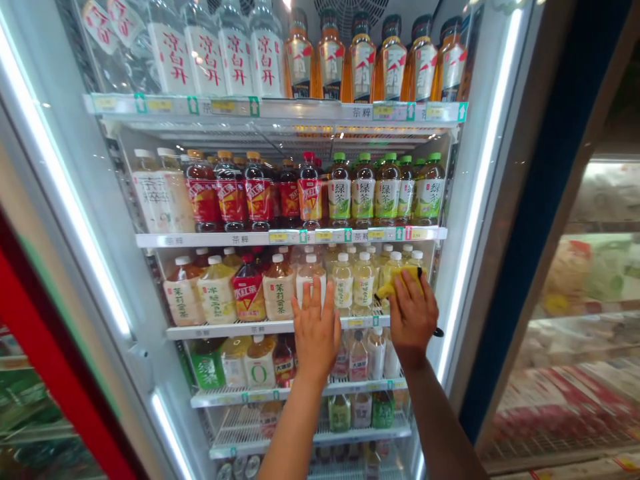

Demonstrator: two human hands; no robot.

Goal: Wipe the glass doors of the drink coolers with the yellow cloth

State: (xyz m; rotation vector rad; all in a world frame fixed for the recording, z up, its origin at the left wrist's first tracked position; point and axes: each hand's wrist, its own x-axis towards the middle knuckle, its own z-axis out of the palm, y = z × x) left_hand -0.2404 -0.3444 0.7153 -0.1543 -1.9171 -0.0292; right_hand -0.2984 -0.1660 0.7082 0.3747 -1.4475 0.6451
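My left hand is stretched out with its fingers extended and holds nothing. It is in front of the white-capped bottles on the third shelf, hiding part of a bottle with a pale label. To the right, my right hand presses a yellow cloth with dark edges, its fingers bent over it. The cloth covers part of the rightmost bottles on that shelf. Faint reflections suggest a glass pane between my hands and the drinks, but I cannot tell whether either palm touches it.
A lit drinks cooler holds rows of bottles: clear and amber ones on top, red-labelled and green-capped tea below. Price strips edge the shelves. A dark blue frame and another stocked case stand right; a red frame runs left.
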